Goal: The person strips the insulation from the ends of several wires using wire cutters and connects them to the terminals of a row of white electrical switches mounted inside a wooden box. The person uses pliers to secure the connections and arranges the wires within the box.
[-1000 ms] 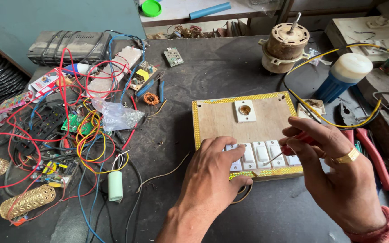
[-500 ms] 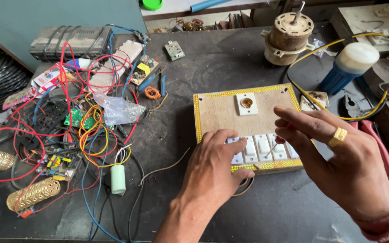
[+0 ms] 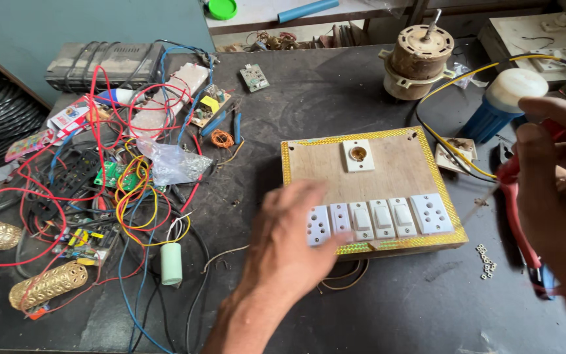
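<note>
A wooden switch board (image 3: 388, 164) with yellow trim lies flat on the dark bench. It carries a white lamp holder (image 3: 357, 155) and a row of white switches and sockets (image 3: 381, 219) along its near edge. My left hand (image 3: 293, 246) is blurred and lies palm down at the board's near left corner, fingertips at the leftmost socket, holding nothing. My right hand (image 3: 558, 196) hovers off the board's right side, closed around a thin screwdriver (image 3: 485, 202) with a red handle; its tip points toward the board's right edge.
Red-handled pliers (image 3: 519, 236) and several tiny screws (image 3: 486, 260) lie right of the board. Behind it stand a motor (image 3: 419, 59) and a blue can with a white cap (image 3: 502, 101), with a yellow wire looping past them. A wire tangle (image 3: 99, 183), a white capacitor (image 3: 171, 263) and gold mesh tubes (image 3: 47, 285) crowd the left.
My right hand has pulled away from the switches to the right, taking the screwdriver with it. My left hand has slid off the switch row toward the board's near left corner.
</note>
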